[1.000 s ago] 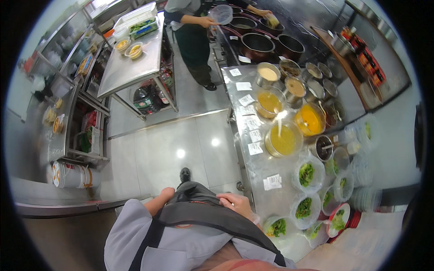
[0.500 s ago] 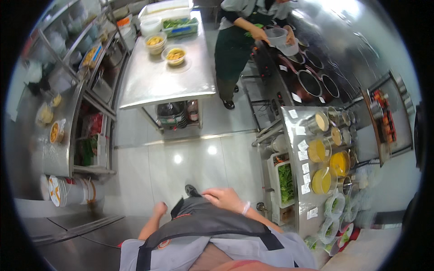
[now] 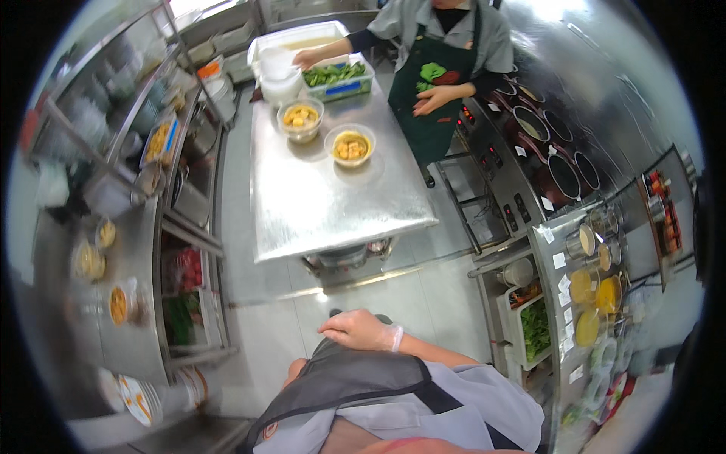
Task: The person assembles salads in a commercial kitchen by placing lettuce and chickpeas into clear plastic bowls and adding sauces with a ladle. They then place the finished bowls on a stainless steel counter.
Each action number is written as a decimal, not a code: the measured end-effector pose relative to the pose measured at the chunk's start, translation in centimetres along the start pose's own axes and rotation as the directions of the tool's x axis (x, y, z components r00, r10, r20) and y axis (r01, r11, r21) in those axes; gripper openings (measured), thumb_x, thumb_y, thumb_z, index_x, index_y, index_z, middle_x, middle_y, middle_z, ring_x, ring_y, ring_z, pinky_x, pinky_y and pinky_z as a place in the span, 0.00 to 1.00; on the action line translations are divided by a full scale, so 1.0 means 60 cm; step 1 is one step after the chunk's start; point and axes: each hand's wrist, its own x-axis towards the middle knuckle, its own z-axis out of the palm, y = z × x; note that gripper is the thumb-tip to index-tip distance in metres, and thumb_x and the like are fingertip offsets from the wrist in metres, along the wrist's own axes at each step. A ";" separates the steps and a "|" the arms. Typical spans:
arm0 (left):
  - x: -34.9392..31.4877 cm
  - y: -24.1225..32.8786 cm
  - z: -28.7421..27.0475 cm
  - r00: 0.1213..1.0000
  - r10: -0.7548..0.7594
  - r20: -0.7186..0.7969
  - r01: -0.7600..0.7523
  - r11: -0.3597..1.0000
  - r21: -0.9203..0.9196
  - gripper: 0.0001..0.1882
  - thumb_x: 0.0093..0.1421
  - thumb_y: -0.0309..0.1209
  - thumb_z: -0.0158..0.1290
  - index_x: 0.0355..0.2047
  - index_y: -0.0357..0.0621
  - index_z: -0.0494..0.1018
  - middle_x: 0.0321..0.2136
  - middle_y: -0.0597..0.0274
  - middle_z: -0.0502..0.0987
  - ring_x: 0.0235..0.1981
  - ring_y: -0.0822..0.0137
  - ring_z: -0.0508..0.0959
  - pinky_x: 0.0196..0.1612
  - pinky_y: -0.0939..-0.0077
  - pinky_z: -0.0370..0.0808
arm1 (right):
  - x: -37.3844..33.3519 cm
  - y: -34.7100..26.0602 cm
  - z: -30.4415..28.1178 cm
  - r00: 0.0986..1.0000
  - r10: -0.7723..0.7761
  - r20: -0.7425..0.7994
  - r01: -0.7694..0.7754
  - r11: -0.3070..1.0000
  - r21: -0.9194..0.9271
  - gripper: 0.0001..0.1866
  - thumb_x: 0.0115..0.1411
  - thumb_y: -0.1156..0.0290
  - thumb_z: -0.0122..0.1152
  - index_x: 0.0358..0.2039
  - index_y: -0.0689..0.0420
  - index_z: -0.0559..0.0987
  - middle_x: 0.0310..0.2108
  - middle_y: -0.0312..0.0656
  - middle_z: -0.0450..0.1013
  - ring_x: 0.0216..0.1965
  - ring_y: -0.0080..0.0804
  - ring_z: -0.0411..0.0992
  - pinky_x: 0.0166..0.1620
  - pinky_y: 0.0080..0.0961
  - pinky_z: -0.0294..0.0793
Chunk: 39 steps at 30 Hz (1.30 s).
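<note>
Right hand (image 3: 355, 331): fingers (image 3: 331, 326) loosely curled, hold hidden; left hand (image 3: 296, 371) mostly obscured, state untellable. Nearer food-filled plastic bowl (image 3: 351, 148) set on counter (image 3: 340, 216), twelve o'clock; pre-reach step seemingly in hand, forward reach called for.

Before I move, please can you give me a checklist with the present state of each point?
1. Right hand, near the apron, free: cannot tell; palm hidden.
2. Left hand free: cannot tell; mostly hidden.
3. Nearer food bowl upright on the table: ok.
4. Farther food bowl upright on it: ok.
5. Green leaves inside their tub: ok.
6. Table free of other people's hands: not ok; a co-worker's hand reaches over its far end.
</note>
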 end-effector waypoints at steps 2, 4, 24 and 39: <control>0.043 -0.026 -0.074 1.000 -0.013 0.017 0.013 1.000 -0.020 0.19 0.53 0.44 0.50 0.23 0.39 0.79 0.17 0.52 0.77 0.24 0.52 0.80 0.34 0.60 0.74 | 0.055 -0.008 0.011 0.999 -0.014 -0.032 0.013 1.000 -0.013 0.11 0.59 0.62 0.54 0.37 0.53 0.80 0.32 0.43 0.77 0.34 0.43 0.75 0.38 0.34 0.74; 0.073 -0.058 -0.149 0.986 -0.151 0.075 0.160 0.977 -0.137 0.20 0.53 0.44 0.51 0.21 0.37 0.78 0.15 0.52 0.77 0.21 0.54 0.79 0.32 0.61 0.74 | 0.082 -0.015 0.014 1.000 0.015 -0.002 -0.015 1.000 0.016 0.11 0.59 0.62 0.54 0.37 0.52 0.80 0.33 0.42 0.77 0.35 0.42 0.75 0.38 0.33 0.75; 0.323 0.168 -0.098 0.505 0.532 0.680 -0.863 0.292 0.413 0.13 0.52 0.39 0.55 0.27 0.40 0.77 0.21 0.49 0.78 0.26 0.54 0.81 0.34 0.61 0.76 | -0.275 -0.182 0.246 0.301 0.523 -0.797 -0.632 0.736 0.243 0.12 0.62 0.59 0.52 0.39 0.50 0.79 0.32 0.40 0.77 0.34 0.39 0.75 0.37 0.31 0.74; -0.325 0.826 0.475 0.251 0.684 0.685 -0.741 0.591 -0.319 0.20 0.57 0.31 0.55 0.48 0.41 0.66 0.37 0.60 0.75 0.24 0.70 0.77 0.28 0.75 0.74 | -1.030 -0.240 0.219 -0.493 0.270 -0.827 -0.616 0.564 0.551 0.07 0.57 0.71 0.59 0.32 0.61 0.81 0.27 0.43 0.77 0.28 0.30 0.76 0.32 0.24 0.74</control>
